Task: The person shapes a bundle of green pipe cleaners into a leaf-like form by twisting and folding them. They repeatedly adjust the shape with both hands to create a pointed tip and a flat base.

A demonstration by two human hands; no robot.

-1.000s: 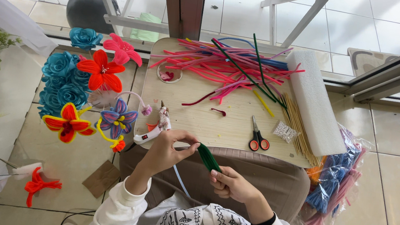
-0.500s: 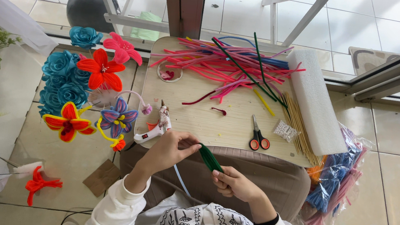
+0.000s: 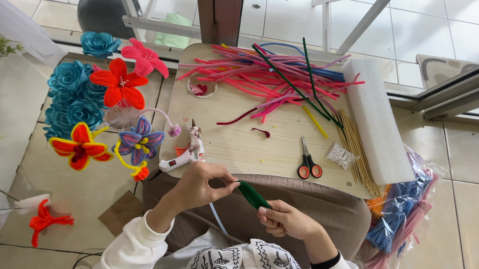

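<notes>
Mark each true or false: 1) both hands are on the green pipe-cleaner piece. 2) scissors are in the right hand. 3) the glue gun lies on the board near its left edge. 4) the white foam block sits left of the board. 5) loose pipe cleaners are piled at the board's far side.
1) True: the left hand and right hand both pinch the green pipe-cleaner piece.
2) False: the scissors lie on the wooden board.
3) True: the glue gun lies there.
4) False: the foam block is on the board's right side.
5) True: the pipe cleaner pile is there.
</notes>
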